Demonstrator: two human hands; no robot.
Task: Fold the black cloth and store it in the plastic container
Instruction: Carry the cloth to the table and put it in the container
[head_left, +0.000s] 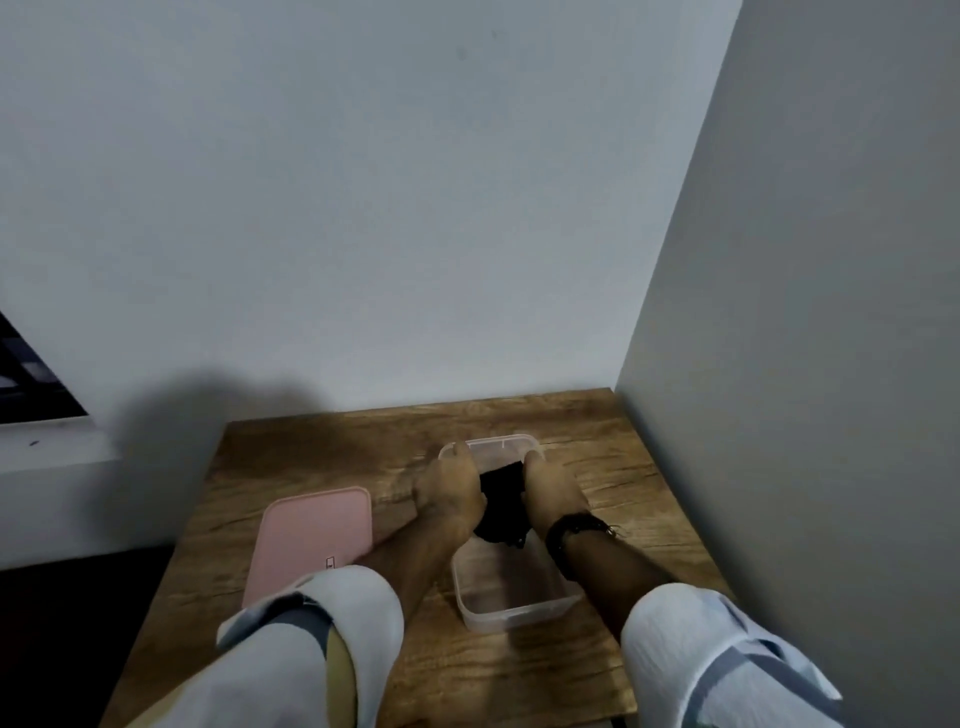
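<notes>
A clear plastic container (511, 608) stands on the wooden table, long side running away from me. The black cloth (503, 501), bunched into a small bundle, is inside its middle part. My left hand (451, 493) and my right hand (551, 493) press on either side of the cloth, fingers pointing to the container's far end. Both hands grip the cloth between them. The cloth's underside and the fingertips are partly hidden. A dark band circles my right wrist.
A pink lid (311, 540) lies flat on the table left of the container. The wooden table (519, 675) sits in a corner, with a white wall behind and a grey wall (779, 364) close on the right. A dark frame is at far left.
</notes>
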